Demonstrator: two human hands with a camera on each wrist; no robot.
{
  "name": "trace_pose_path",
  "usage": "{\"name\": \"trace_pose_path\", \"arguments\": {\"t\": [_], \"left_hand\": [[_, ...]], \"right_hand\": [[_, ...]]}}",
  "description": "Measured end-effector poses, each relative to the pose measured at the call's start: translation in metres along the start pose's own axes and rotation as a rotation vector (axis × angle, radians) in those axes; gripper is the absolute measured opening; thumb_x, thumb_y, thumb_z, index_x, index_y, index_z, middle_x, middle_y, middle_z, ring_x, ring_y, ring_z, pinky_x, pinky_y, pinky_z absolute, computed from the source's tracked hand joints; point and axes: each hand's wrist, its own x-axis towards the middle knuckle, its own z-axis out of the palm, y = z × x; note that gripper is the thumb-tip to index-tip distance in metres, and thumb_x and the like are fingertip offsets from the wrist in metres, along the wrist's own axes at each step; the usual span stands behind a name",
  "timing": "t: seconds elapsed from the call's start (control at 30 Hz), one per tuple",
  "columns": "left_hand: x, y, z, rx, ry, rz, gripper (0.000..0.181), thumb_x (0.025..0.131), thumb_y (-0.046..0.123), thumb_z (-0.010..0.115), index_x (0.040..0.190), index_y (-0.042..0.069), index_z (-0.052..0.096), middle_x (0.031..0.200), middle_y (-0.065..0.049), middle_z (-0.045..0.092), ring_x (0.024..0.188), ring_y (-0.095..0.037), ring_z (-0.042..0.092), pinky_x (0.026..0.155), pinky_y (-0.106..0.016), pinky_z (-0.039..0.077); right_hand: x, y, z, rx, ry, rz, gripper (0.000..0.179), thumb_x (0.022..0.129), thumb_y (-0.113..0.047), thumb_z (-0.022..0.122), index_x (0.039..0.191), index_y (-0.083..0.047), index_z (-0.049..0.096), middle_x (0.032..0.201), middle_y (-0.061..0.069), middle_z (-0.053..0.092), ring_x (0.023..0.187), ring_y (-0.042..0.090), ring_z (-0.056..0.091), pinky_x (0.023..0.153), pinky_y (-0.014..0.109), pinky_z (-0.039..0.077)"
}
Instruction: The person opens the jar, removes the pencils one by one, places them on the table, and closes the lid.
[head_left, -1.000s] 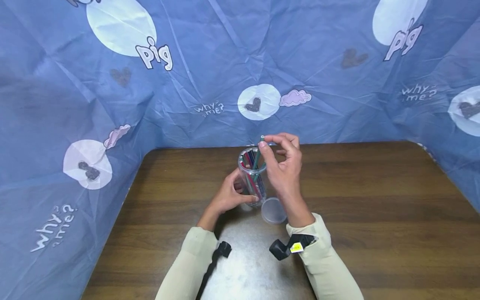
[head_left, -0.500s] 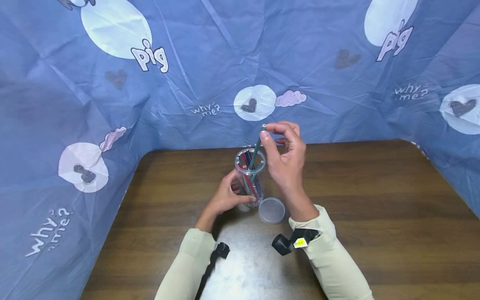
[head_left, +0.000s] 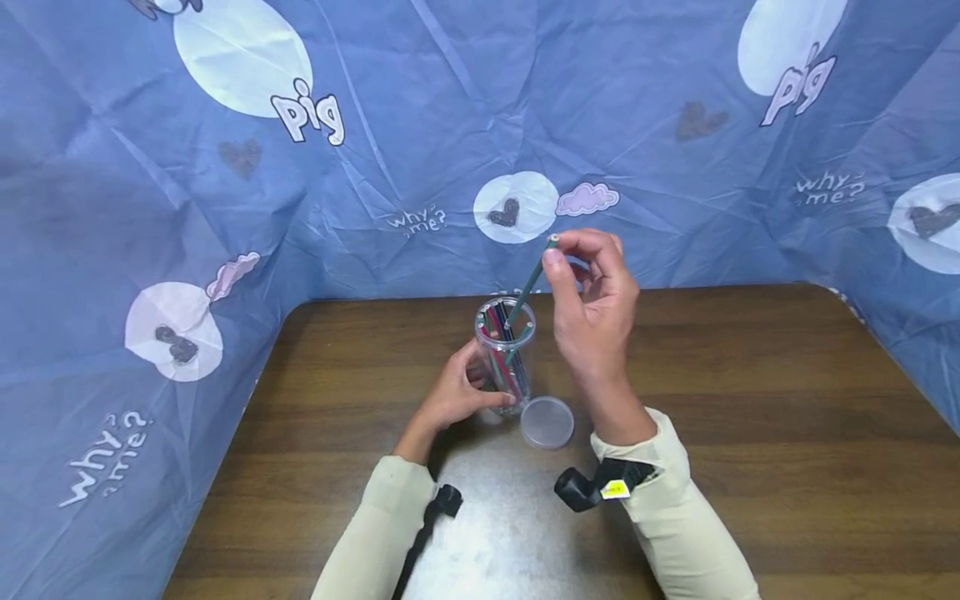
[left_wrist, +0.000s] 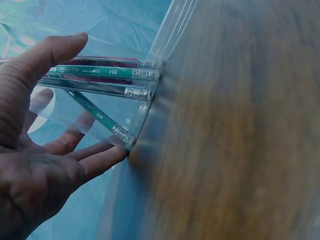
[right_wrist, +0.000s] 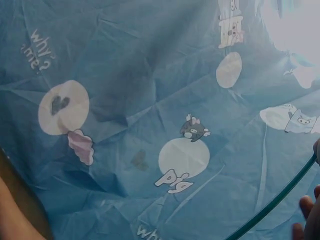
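A clear plastic jar (head_left: 523,363) stands on the table, gripped low by my left hand (head_left: 453,390), thumb on the near side and fingers around the far side. Inside it are several pencils (left_wrist: 102,72), green, red and dark, their silver ferrules down at the base. Above the jar, my right hand (head_left: 598,321) pinches a green pencil (head_left: 531,285) near its upper end between thumb and fingertips. That pencil slants down to the left, its lower end overlapping the jar's mouth. In the right wrist view, the green pencil (right_wrist: 280,199) crosses the lower right corner.
A round translucent lid (head_left: 547,422) lies flat on the brown wooden table (head_left: 750,433), just right of the jar's base. Blue printed cloth (head_left: 420,125) hangs behind and to the sides of the table.
My right hand has risen and shifted right, drawing the green pencil up from within the jar until its lower end is at the mouth. My left hand keeps holding the jar in place.
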Motion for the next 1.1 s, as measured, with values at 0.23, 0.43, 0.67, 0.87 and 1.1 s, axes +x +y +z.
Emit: {"name": "trace_pose_path", "arguments": {"t": [0.23,0.43,0.67,0.87,1.1], "left_hand": [[-0.002,0.019,0.002,0.011,-0.023,-0.025,0.082,0.068,-0.012,0.083,0.14,-0.004,0.046,0.126,-0.025,0.062,0.109,-0.033,0.064,0.096,-0.048,0.052],[-0.008,0.036,0.002,0.011,-0.021,-0.023,0.08,0.069,-0.011,0.083,0.14,-0.003,0.047,0.126,-0.025,0.062,0.109,-0.034,0.064,0.096,-0.049,0.051],[-0.008,0.035,0.001,0.002,-0.014,-0.023,0.079,0.068,-0.012,0.083,0.138,-0.004,0.048,0.124,-0.025,0.062,0.107,-0.031,0.064,0.096,-0.048,0.051],[-0.003,0.012,-0.001,0.007,0.003,-0.026,0.083,0.066,-0.009,0.086,0.14,0.002,0.049,0.126,-0.021,0.063,0.11,-0.032,0.063,0.096,-0.047,0.051],[-0.001,0.003,-0.001,0.006,-0.001,-0.019,0.083,0.066,-0.008,0.086,0.14,0.004,0.05,0.126,-0.02,0.063,0.109,-0.032,0.064,0.096,-0.045,0.052]], "right_hand": [[0.01,-0.019,-0.01,0.031,-0.052,0.095,0.01,0.096,0.002,0.056,0.105,0.006,0.058,0.101,0.006,0.06,0.099,0.026,0.067,0.08,0.03,0.05],[0.015,-0.037,-0.016,0.017,-0.116,0.173,0.023,0.101,-0.004,0.053,0.117,0.012,0.046,0.103,0.013,0.057,0.099,0.027,0.068,0.081,0.033,0.055],[0.015,-0.042,-0.02,-0.006,-0.114,0.179,0.019,0.101,-0.005,0.054,0.114,0.008,0.05,0.098,0.013,0.059,0.094,0.03,0.067,0.077,0.034,0.055],[0.009,-0.032,-0.03,-0.081,-0.109,0.157,0.019,0.1,-0.002,0.053,0.113,0.012,0.049,0.094,0.012,0.062,0.089,0.024,0.068,0.073,0.03,0.051],[-0.01,-0.008,-0.051,-0.118,-0.063,0.24,0.008,0.099,0.0,0.054,0.106,0.001,0.056,0.089,0.008,0.063,0.083,0.019,0.067,0.071,0.025,0.049]]}}
